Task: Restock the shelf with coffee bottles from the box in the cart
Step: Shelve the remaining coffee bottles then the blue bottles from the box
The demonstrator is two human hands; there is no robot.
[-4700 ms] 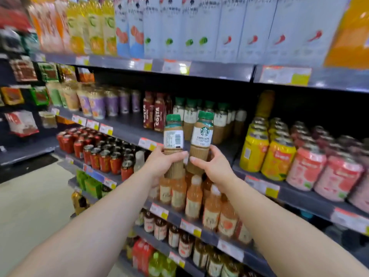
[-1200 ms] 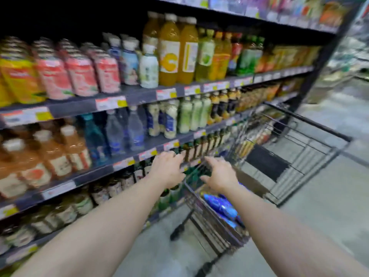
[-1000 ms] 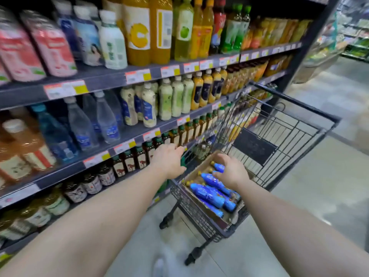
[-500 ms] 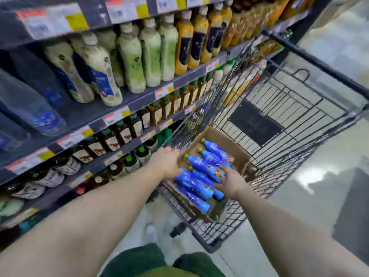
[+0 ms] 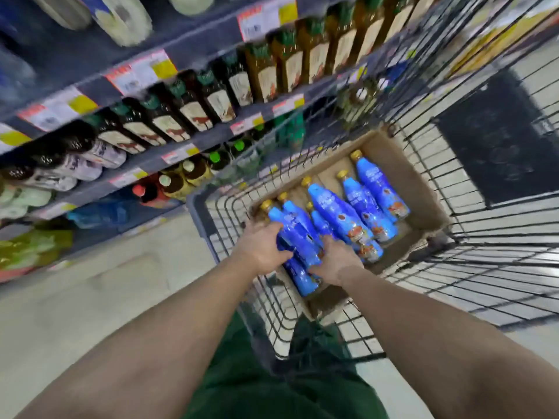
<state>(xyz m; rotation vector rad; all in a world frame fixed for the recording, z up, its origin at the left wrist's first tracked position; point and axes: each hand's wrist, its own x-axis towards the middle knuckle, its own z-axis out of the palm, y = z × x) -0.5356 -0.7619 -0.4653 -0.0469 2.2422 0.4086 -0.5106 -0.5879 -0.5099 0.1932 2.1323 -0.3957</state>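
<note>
A brown cardboard box (image 5: 420,189) lies in the wire cart (image 5: 472,267). Several blue coffee bottles (image 5: 348,213) with gold caps lie on their sides in it. My left hand (image 5: 260,247) rests on the nearest blue bottle (image 5: 295,237) from the left, fingers curled round it. My right hand (image 5: 334,257) presses on the same cluster from the right, fingers over a bottle's lower end. Both forearms reach down over the cart's near rim. The bottle ends under my palms are hidden.
Store shelves (image 5: 181,152) with price tags run along the left, packed with dark bottles with green caps (image 5: 187,107) and lower drinks. The cart's black seat panel (image 5: 499,140) stands at the far end. Pale floor lies left of the cart. My green trousers show below.
My view has tilted down and closer to the cart. Both hands went from the cart's edge down into the box and now wrap the nearest blue bottles.
</note>
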